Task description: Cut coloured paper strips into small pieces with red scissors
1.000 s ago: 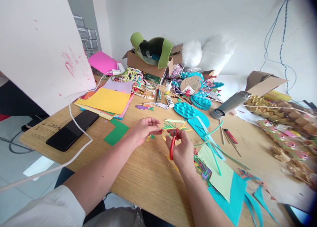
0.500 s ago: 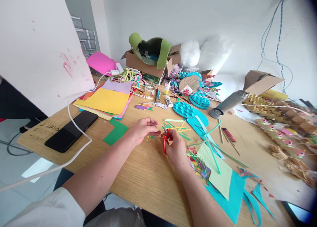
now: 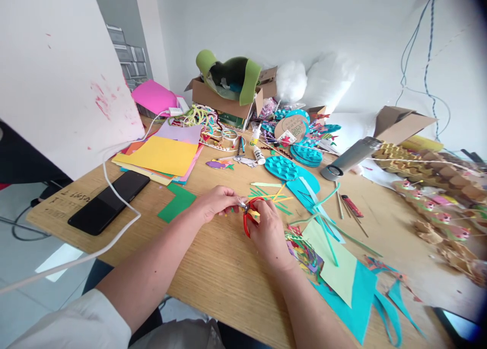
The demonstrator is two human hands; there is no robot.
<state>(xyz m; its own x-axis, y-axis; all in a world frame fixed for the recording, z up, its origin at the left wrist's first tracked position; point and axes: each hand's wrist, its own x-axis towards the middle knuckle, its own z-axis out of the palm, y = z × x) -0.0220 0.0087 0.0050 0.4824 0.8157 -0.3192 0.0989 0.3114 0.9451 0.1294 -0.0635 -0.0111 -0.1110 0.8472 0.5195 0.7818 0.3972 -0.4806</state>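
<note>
My right hand (image 3: 268, 230) is closed on red-handled scissors (image 3: 247, 221), whose blades point left toward my other fingers. My left hand (image 3: 220, 203) is pinched at the blade tips; whatever small piece it holds is too small to make out. Thin green strips (image 3: 262, 193) and yellow strips (image 3: 280, 197) lie just beyond the scissors. To the left of my left hand is a cut green sheet (image 3: 176, 203). A heap of colored scraps (image 3: 306, 252) rests by my right wrist.
A black phone (image 3: 108, 202) lies at left under a white cable, near a stack of colored paper (image 3: 163, 156). Glue bottles (image 3: 258, 155), blue textured ovals (image 3: 281, 168) and a grey bottle (image 3: 350, 159) stand or lie farther back. Blue paper (image 3: 357, 303) is at right.
My left hand has moved slightly right and down, its fingers now drawn together at the blades. The scissors have shifted a little left and their handles are spread wider.
</note>
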